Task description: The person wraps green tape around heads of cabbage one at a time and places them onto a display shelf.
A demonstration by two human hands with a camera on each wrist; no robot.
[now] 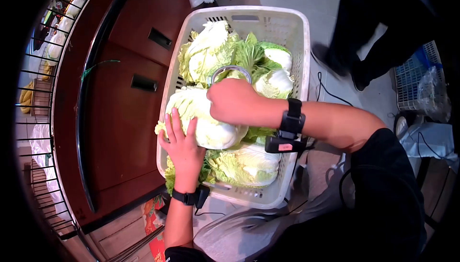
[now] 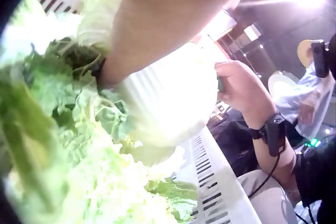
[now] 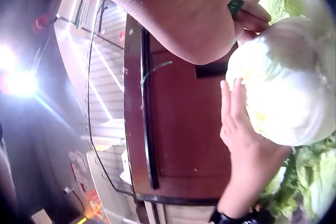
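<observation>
A pale napa cabbage (image 1: pixel 215 136) lies on top of others in a white plastic basket (image 1: pixel 160 154). My left hand (image 1: pixel 184 151) rests against its left side with fingers spread, also visible in the right wrist view. Above the cabbage, my right hand (image 1: pixel 235 101) is curled round a ring-shaped roll (image 1: pixel 231 67), whose rim shows beyond the knuckles. In the right wrist view, something green (image 3: pixel 235 6) shows between the right hand's (image 3: pixel 194 19) fingers. Part of the cabbage (image 2: pixel 173 98) is overexposed in the left wrist view.
More cabbages (image 1: pixel 249 166) and loose green leaves surround it in the basket. A dark red cabinet (image 1: pixel 139 132) stands along the left, beside a wire rack (image 1: pixel 36 132). Someone's dark-clothed legs (image 1: pixel 359 36) are at the upper right, near another basket (image 1: pixel 407 89).
</observation>
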